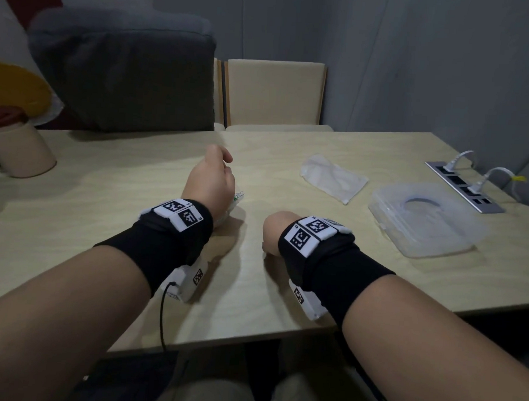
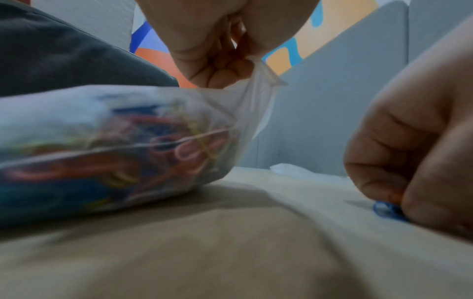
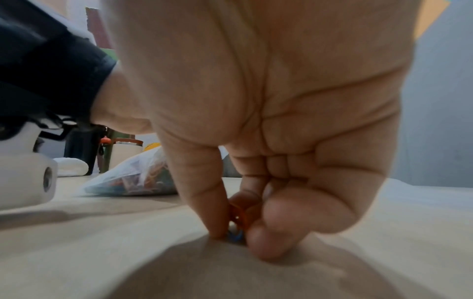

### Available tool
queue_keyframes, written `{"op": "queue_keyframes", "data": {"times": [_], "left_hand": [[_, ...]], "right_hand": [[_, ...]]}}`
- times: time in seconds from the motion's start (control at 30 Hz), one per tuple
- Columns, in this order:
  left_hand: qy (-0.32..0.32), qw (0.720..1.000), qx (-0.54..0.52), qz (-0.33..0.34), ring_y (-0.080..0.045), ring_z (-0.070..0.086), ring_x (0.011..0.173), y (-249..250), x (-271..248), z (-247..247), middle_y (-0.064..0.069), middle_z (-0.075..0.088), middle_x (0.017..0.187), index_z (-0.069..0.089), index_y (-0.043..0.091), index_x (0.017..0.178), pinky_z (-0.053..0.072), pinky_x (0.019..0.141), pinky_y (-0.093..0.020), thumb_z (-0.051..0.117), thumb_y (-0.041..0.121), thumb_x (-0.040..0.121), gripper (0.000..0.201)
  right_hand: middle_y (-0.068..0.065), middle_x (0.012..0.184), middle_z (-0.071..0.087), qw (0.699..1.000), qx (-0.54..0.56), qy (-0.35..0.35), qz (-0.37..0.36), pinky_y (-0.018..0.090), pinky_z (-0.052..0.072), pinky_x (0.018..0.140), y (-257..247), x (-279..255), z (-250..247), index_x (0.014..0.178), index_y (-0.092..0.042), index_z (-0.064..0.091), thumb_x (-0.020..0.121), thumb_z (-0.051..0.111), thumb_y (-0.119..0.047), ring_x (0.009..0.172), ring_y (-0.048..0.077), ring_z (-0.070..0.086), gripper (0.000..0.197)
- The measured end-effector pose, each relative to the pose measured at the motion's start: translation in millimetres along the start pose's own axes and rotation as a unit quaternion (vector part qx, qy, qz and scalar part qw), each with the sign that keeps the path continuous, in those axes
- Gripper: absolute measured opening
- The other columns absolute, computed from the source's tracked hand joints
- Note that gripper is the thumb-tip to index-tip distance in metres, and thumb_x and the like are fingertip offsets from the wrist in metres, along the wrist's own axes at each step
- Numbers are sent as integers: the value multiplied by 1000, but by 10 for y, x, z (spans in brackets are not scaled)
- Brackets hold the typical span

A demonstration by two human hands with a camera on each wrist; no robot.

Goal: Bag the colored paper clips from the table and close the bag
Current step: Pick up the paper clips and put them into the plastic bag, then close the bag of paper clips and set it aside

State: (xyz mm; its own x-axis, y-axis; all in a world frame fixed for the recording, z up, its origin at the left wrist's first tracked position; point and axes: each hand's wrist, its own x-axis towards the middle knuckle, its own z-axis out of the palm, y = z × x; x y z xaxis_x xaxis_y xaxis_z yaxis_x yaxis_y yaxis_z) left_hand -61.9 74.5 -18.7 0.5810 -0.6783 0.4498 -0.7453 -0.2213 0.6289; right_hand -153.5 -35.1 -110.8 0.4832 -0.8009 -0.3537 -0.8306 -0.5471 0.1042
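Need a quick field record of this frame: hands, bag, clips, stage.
left hand: pinches the top edge of the clear plastic bag, holding it up
bag: rests on the pale wooden table, full of colored paper clips
right hand: fingertips pinch a few loose clips, blue and orange, at the table surface
stage: last clips being picked up; bag not yet closed
nearby: spare empty bag, clear plastic container

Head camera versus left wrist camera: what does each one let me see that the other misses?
Only the head view shows the clear plastic box, the spare empty bag, the chairs and the power strip. Only the left wrist view shows the colored paper clips packed inside the bag, its corner pinched by the left hand, and a blue clip under the right hand. Both show the two hands and the table.
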Motion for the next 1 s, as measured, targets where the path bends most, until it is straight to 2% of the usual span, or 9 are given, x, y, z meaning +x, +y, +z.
{"op": "queue_keyframes", "data": {"times": [0.1,0.17,0.27,0.33,0.43,0.57,0.77,0.87,1.0], "left_hand": [[-14,1000,-4,-4,-30,53,72,85,13,73,-14,58,79,45,10,109,35,60,-34,40,6,92,19],[-25,1000,-15,4,-30,54,72,177,17,134,-13,59,78,45,11,109,37,60,-34,40,7,92,18],[-39,998,-40,21,-28,55,72,334,40,215,-14,60,80,46,11,108,41,65,-36,42,8,92,17],[-43,997,-64,26,-25,54,70,445,59,274,-11,60,78,46,12,107,40,65,-34,43,8,92,16],[-55,993,-103,31,-11,50,63,623,65,380,1,52,69,45,16,103,32,56,-26,44,9,93,12],[-66,982,-176,36,-8,46,59,837,67,528,5,47,66,43,20,97,35,56,-19,47,9,92,13],[-114,949,-290,48,-16,49,63,1037,70,665,3,48,67,43,27,87,43,68,-33,51,2,90,26],[-140,931,-335,46,-14,55,66,1054,62,691,1,51,70,44,24,85,44,63,-26,51,-1,92,27],[-183,902,-388,37,-10,54,61,1076,25,709,4,56,64,44,18,88,41,54,-16,49,-5,93,24]], "right_hand": [[24,94,64,999,31,-14,7,63,47,84,276,690,432,107,-2,66,66,50,-50,89,44,63,66],[25,98,67,999,31,-27,19,67,44,82,492,642,393,101,-8,67,56,49,-57,84,46,64,69],[11,86,69,992,121,28,16,39,51,81,753,-398,-268,76,-10,63,78,57,-44,77,32,64,35],[10,83,68,973,227,42,12,28,49,70,862,-887,-574,76,-6,66,88,57,-29,74,28,61,27],[13,93,73,933,341,118,-19,34,52,77,1094,-1042,-810,83,-4,65,91,56,-25,73,25,57,23],[-1,70,68,875,446,186,-32,39,55,83,1248,-1128,-1009,65,-18,57,87,63,-21,68,18,58,22],[-7,67,66,854,464,219,-89,29,50,67,1386,-1143,-1063,84,-14,74,83,72,-29,65,11,59,15],[-10,72,62,842,459,272,-81,24,44,65,1542,-1152,-1060,90,-14,73,89,63,-25,71,10,57,15],[-7,123,60,871,445,188,-93,34,49,96,1744,-1105,-879,127,-27,59,90,48,0,110,14,58,46]]}}
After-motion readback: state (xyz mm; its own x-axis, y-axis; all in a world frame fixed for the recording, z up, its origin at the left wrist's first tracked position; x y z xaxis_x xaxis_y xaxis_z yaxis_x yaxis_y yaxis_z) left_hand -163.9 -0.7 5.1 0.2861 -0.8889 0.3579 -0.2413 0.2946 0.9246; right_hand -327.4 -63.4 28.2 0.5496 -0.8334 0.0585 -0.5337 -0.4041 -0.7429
